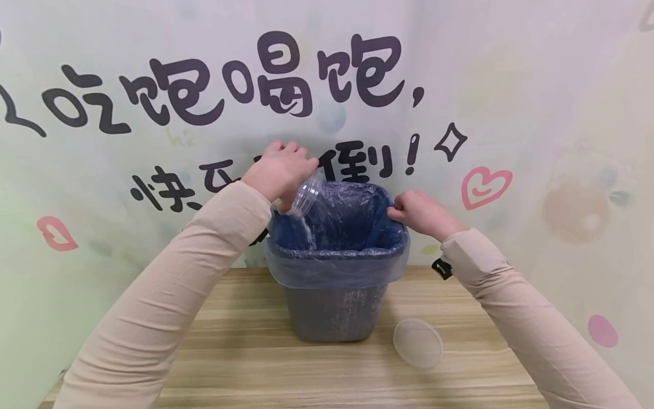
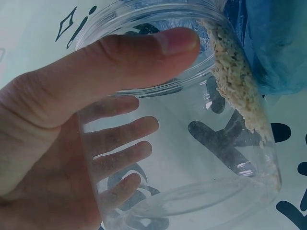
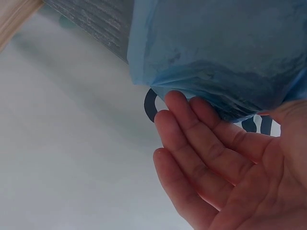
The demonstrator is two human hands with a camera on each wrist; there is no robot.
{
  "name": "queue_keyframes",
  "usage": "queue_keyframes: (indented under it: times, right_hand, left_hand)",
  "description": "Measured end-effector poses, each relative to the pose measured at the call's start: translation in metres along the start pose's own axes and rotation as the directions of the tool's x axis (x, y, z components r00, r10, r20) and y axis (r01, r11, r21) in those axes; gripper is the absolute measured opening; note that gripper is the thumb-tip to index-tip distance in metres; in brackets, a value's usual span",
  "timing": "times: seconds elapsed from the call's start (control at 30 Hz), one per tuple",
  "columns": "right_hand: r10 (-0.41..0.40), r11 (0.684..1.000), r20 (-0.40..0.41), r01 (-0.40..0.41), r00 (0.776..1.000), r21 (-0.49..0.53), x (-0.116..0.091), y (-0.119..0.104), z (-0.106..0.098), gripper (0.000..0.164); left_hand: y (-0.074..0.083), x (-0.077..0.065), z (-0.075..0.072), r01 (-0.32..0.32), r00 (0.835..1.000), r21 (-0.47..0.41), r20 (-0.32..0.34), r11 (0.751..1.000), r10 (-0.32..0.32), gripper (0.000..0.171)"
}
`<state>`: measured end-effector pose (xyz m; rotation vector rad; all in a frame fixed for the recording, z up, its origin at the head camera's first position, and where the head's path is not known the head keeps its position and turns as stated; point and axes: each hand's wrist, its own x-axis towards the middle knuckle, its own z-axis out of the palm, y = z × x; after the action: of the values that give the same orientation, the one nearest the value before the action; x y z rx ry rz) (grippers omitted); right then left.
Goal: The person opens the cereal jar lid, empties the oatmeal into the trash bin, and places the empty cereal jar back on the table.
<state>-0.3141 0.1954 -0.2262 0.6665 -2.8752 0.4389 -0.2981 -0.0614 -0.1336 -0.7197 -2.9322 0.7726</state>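
My left hand grips a clear plastic jar, tipped mouth-down over the left side of a grey trash bin. In the left wrist view the thumb crosses the near side of the jar, with the other fingers behind it. Pale, crumbly flakes lie along the jar's lower wall up to its mouth; a thin stream falls into the bin. A blue bag lines the bin and folds over its rim. With thumb and fingers, my right hand pinches the lined rim at the right.
A round translucent lid lies flat on the wooden table, right of the bin's base. Close behind the bin stands a pale wall with large dark lettering and pink hearts.
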Motion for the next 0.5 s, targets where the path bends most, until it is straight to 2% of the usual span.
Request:
queue_keyframes:
  times: [0.23, 0.5]
  right_hand:
    - [-0.004, 1.000, -0.003, 0.004, 1.000, -0.005, 0.0001, 0.0002, -0.0004, 0.040]
    - [-0.001, 1.000, 0.001, 0.001, 1.000, -0.007, 0.0004, 0.0001, -0.0001, 0.039]
  left_hand:
    - [0.0013, -0.0008, 0.0019, -0.004, 1.000, -0.018, -0.018, 1.000, 0.003, 0.090]
    - [0.0013, -0.0003, 0.0035, -0.004, 1.000, -0.009, -0.011, 1.000, 0.004, 0.091]
